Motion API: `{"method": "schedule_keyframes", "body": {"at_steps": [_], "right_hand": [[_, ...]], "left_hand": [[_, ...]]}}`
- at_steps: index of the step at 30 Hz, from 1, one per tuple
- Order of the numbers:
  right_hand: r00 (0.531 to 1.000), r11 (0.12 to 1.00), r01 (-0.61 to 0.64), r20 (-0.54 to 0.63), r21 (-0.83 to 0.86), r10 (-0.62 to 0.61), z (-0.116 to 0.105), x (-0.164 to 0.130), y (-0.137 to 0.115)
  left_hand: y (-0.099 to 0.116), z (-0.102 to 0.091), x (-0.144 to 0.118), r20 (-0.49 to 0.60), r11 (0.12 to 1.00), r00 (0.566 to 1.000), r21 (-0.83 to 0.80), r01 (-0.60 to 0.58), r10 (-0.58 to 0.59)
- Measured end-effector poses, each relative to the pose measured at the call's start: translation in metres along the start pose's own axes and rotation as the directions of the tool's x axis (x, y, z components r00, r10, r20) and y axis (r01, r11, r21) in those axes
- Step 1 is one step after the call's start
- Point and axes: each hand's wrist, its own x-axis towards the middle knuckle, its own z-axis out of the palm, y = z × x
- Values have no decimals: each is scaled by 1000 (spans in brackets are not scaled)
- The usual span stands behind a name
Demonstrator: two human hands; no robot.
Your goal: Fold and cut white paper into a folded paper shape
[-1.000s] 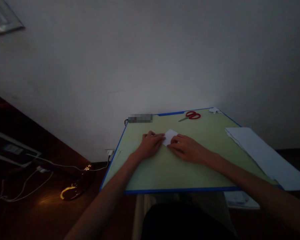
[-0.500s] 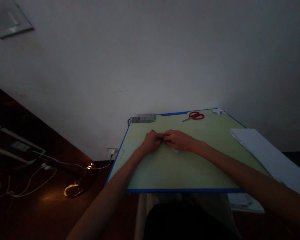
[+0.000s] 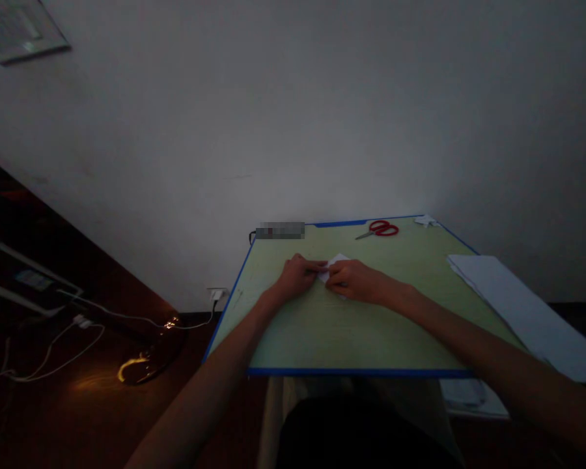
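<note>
Left hand (image 3: 295, 278) and right hand (image 3: 354, 281) pinch a small white folded paper (image 3: 333, 263).

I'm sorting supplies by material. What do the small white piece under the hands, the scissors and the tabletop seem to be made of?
Small white piece: likely thin matte paper, lying flat with sharp corners under the left hand and right hand.
Scissors: red, probably plastic handles, grey, probably metal blades.
Tabletop: smooth pale green board with blue edging, possibly laminate; the dim light leaves that uncertain.
</note>
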Motion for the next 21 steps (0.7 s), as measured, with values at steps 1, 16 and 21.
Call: {"method": "schedule_keyframes", "body": {"at_steps": [1,16,21], "right_hand": [[1000,1000,-5,-3,4,5,0,-3,0],[997,996,-64,56,57,61,-15,-58,-19],[997,996,-77,24,35,76,-12,-64,-22]], "left_hand": [[0,0,0,-3,1000,1000,-8,3,-3],[5,0,-3,-12,999,1000,42,1,-1],[6,1,-4,-15,997,1000,79,14,-13]]}}
